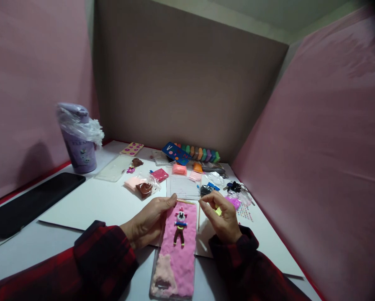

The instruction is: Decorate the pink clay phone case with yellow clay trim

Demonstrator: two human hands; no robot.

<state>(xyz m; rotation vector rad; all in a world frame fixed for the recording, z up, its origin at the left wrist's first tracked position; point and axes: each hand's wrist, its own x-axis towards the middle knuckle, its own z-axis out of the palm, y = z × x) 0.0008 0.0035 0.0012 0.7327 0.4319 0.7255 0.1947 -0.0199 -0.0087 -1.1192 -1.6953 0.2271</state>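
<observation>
My left hand (151,219) grips the upper left edge of a phone case (189,251), thumb on top. Pink clay coats most of the case, with a pale peach patch around the camera cutout at its lower left. On the pink lies a small clay figure (180,228) with a white face, blue and yellow at the middle and brown legs. Just right of the case's top, my right hand (220,213) is closed in a pinch. A thin wooden stick (199,215) hangs down from its fingertips, apart from the case.
Bags of clay, including a brown one (144,190) and a crimson one (160,174), lie beyond the hands around a sheet of paper (183,187). A blue decorated case (175,153) rests near colored clay blocks (203,154). Left are a purple bottle (80,150) and a black phone (37,202).
</observation>
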